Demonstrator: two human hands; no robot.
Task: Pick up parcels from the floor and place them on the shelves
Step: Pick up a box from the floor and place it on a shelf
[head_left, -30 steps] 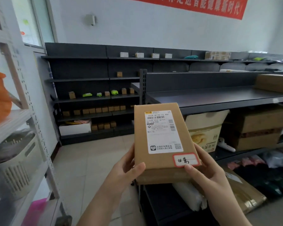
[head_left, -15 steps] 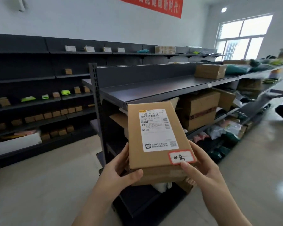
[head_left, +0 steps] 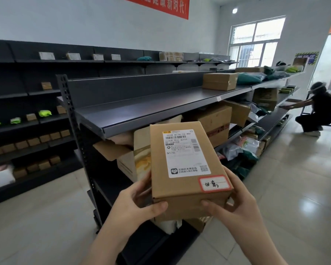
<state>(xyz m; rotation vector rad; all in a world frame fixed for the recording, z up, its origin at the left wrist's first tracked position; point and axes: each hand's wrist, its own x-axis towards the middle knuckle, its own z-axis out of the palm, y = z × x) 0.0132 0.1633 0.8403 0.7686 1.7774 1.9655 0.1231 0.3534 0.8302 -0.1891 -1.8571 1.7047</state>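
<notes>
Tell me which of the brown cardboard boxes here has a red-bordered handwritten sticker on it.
The box held in both hands, left hand and right hand. The sticker sits at its near right corner; the taped box on the top shelf shows none.

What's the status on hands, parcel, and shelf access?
Left hand and right hand both gripping the parcel, label up. Not shelved yet. Top shelf ahead bare at near end; nothing blocking.

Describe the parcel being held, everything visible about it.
The parcel is a closed, oblong brown cardboard box. Its top face carries a white shipping label with barcodes and "N178", plus a red-bordered sticker with handwriting. It is held lengthwise, tilted up, in front of the dark shelf, left hand and right hand gripping its near end.
</notes>
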